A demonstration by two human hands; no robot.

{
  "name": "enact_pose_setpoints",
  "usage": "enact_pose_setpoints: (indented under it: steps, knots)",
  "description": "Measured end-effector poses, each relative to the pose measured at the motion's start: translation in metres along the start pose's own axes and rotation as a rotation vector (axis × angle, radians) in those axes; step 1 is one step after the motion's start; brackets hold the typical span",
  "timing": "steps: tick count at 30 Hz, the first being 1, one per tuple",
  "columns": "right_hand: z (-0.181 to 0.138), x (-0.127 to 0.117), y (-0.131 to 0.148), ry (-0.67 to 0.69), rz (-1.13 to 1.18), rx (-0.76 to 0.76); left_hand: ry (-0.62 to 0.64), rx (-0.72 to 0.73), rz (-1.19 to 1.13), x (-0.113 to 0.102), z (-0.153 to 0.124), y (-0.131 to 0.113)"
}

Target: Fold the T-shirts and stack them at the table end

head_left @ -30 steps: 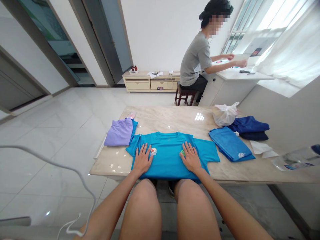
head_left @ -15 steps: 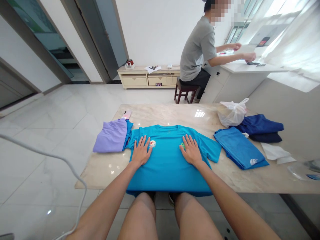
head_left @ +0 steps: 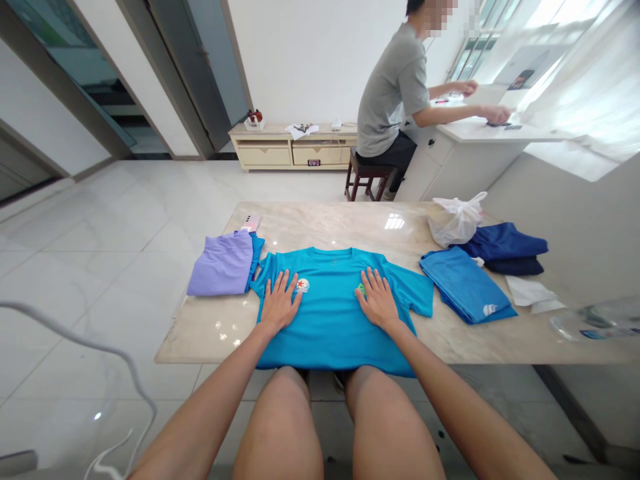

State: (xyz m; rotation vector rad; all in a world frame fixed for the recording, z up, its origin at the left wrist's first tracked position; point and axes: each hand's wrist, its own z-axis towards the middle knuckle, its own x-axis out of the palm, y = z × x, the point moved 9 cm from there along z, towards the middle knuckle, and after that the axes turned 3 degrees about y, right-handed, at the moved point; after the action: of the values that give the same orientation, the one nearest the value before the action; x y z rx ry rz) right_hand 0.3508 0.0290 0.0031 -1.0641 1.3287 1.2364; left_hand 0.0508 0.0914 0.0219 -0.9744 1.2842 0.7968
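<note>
Head view is showing a folded purple garment point(head_left: 223, 263) lying at the desk's point(head_left: 320, 223) left; beside it the left hand point(head_left: 279, 305) and right hand point(head_left: 378, 302) are pressing flat, fingers spread open, on the teal T-shirt point(head_left: 330, 313), collar pointing away, hem hanging toward the person.

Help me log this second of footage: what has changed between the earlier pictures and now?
Little. Both hands, left and right, stay flat and spread on the turquoise T-shirt, which now hangs further over the near edge of the table. Nothing was grasped or released. The purple folded garment, blue folded shirt and white plastic bag lie as before; mostly the camera shifted.
</note>
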Motion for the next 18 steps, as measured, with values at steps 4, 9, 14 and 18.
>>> enact_pose_setpoints:
  steps: [4, 9, 14, 18]
  knots:
    - [-0.025, -0.001, 0.005, -0.018, 0.008, -0.011, 0.009, -0.015, -0.002, -0.002, -0.029, -0.005]
    - [-0.030, -0.008, 0.004, -0.015, 0.026, -0.037, -0.009, -0.042, -0.025, -0.011, -0.038, -0.013]
    - [0.005, -0.016, 0.000, -0.042, 0.035, -0.055, -0.003, 0.018, -0.076, -0.015, 0.001, -0.025]
    - [0.041, 0.002, -0.009, 0.037, 0.020, -0.054, 0.059, -0.001, -0.085, 0.000, 0.033, -0.013]
